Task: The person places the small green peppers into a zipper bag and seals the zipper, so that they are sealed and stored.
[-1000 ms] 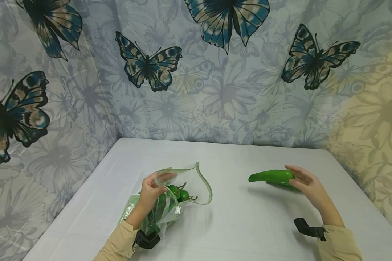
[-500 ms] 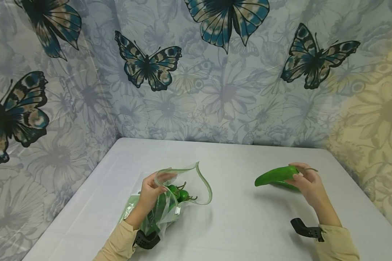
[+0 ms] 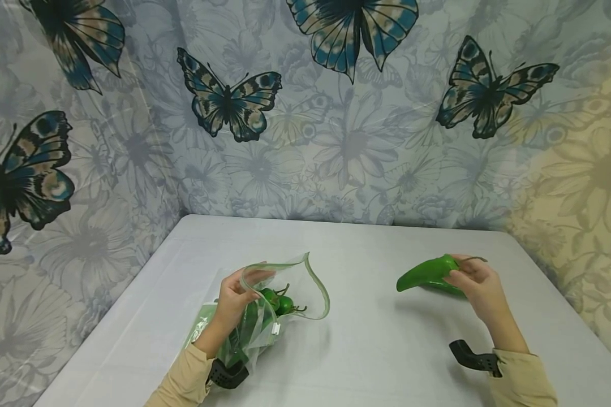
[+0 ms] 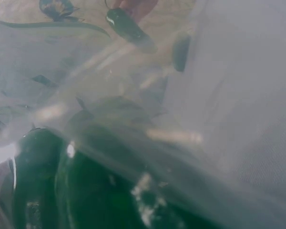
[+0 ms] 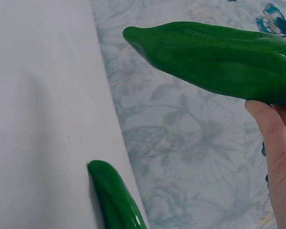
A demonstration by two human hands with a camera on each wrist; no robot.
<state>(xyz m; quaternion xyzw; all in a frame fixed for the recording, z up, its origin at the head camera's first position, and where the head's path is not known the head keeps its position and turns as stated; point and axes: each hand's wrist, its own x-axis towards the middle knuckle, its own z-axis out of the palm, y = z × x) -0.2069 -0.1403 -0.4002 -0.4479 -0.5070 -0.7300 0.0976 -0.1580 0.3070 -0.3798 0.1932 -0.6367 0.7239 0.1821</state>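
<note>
My right hand (image 3: pixel 481 285) pinches a long green pepper (image 3: pixel 427 272) near its stem end, its tip pointing left over the table. In the right wrist view the held pepper (image 5: pixel 209 59) hangs above a second green pepper (image 5: pixel 115 198) lying on the white cloth. On the left, my left hand (image 3: pixel 236 297) grips the rim of a clear zip bag (image 3: pixel 318 288), its mouth spread wide toward the right. Several green peppers (image 3: pixel 285 305) with stems lie inside it. Through the plastic, the left wrist view shows the bagged peppers (image 4: pixel 95 186) up close.
A white-covered table (image 3: pixel 356 350) spreads beneath both hands. Butterfly-print fabric (image 3: pixel 356 147) hangs behind it and along the sides. Each forearm wears a black wrist mount (image 3: pixel 473 357) over a beige sleeve.
My right hand has closed on one pepper's stem end and raised it off the other, tilting it tip-down. The left hand and bag stay put.
</note>
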